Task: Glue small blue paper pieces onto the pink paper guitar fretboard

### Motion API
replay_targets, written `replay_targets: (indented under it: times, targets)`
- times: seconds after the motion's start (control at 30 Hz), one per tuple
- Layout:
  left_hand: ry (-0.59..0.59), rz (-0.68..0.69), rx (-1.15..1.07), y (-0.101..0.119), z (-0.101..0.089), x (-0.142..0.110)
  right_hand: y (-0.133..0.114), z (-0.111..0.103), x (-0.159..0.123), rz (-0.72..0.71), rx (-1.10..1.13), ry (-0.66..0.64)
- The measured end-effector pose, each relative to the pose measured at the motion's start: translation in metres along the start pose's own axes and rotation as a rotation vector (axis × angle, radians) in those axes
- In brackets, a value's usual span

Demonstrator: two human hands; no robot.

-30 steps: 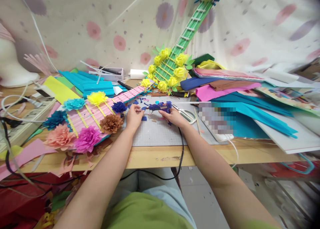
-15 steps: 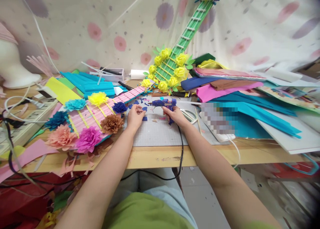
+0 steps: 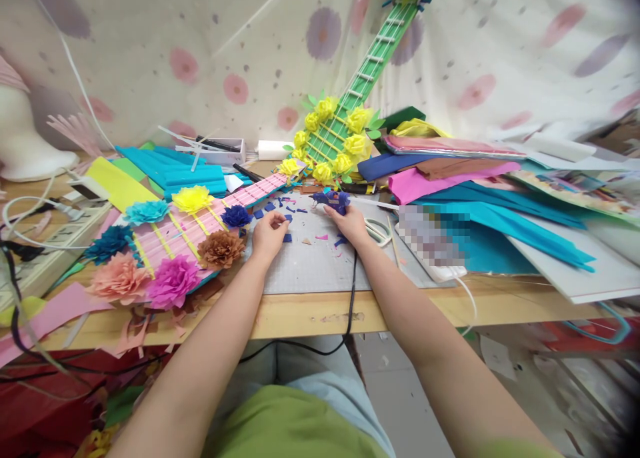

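Observation:
My right hand grips a dark blue glue gun, its nozzle aimed left and a white glue stick jutting out of its back. A black cord runs down from it over the table edge. Between the fingertips of my left hand is a small dark blue paper piece. Both hands are above a grey cutting mat strewn with blue and pink scraps. Left of my left hand lies a pink paper guitar with crepe flowers in several colours.
A green paper guitar with yellow roses leans at the back. Folded coloured paper is piled on the right, beside a phone-like white device with a cable. A power strip and cords lie on the left.
The glue gun has been drawn right, away from my left hand, and turned a little. My left hand stays almost in place, holding the blue piece.

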State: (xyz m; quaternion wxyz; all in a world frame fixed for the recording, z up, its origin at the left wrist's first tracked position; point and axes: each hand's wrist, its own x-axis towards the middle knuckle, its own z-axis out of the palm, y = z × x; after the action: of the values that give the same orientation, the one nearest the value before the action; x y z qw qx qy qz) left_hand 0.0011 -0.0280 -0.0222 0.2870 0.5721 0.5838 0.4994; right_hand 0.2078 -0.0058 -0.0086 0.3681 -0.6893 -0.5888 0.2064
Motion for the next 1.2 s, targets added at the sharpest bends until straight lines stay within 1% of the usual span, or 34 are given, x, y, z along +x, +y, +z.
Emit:
replay_targets:
  times: [0.13,0.23,0.3,0.4,0.43,0.47,0.5,0.57,0.63,0.67,0.73,0.8,0.87,0.93,1.0,1.03,1.1,1.2]
  targets:
    - [0.015,0.012,-0.003,0.012,-0.003,-0.005,0.004,0.000,0.002,-0.040,-0.039,-0.054]
    - [0.067,0.054,-0.038,0.016,-0.002,-0.007,0.007,-0.001,0.002,-0.088,0.011,-0.055]
    - [0.096,0.037,-0.115,0.016,-0.001,-0.007,0.006,-0.006,-0.001,-0.121,-0.003,-0.002]
    - [0.108,-0.119,-0.332,0.016,0.002,-0.006,0.000,-0.021,-0.011,-0.121,-0.209,0.160]
    - [0.109,-0.174,-0.410,0.017,0.003,-0.006,-0.003,-0.026,-0.015,-0.116,-0.291,0.187]
    - [0.110,-0.214,-0.480,0.018,0.004,-0.006,-0.007,-0.031,-0.019,-0.111,-0.357,0.174]
    - [0.111,-0.237,-0.537,0.019,0.004,-0.006,-0.011,-0.035,-0.024,-0.100,-0.401,0.118]
    - [0.111,-0.255,-0.595,0.021,0.005,-0.007,-0.020,-0.038,-0.031,-0.079,-0.408,-0.059]
    - [0.118,-0.268,-0.583,0.023,0.005,-0.008,-0.029,-0.034,-0.035,-0.098,-0.307,-0.216]
    - [0.124,-0.276,-0.564,0.024,0.005,-0.009,-0.034,-0.029,-0.037,-0.123,-0.229,-0.255]
    - [0.132,-0.287,-0.535,0.026,0.005,-0.010,-0.043,-0.017,-0.038,-0.177,-0.046,-0.268]
    - [0.136,-0.293,-0.536,0.027,0.005,-0.010,-0.054,-0.004,-0.037,-0.165,0.175,-0.275]
    - [0.141,-0.305,-0.561,0.028,0.004,-0.010,-0.064,0.007,-0.037,-0.045,0.440,-0.346]
    - [0.149,-0.322,-0.598,0.029,0.003,-0.009,-0.073,0.017,-0.037,0.139,0.716,-0.446]
    - [0.150,-0.335,-0.637,0.029,0.003,-0.008,-0.080,0.024,-0.038,0.309,0.934,-0.516]
    - [0.148,-0.337,-0.655,0.028,0.003,-0.007,-0.083,0.027,-0.038,0.371,1.011,-0.533]
    - [0.147,-0.336,-0.687,0.026,0.003,-0.005,-0.087,0.032,-0.039,0.445,1.103,-0.538]
    - [0.155,-0.331,-0.667,0.023,0.003,-0.003,-0.091,0.039,-0.040,0.463,1.172,-0.513]
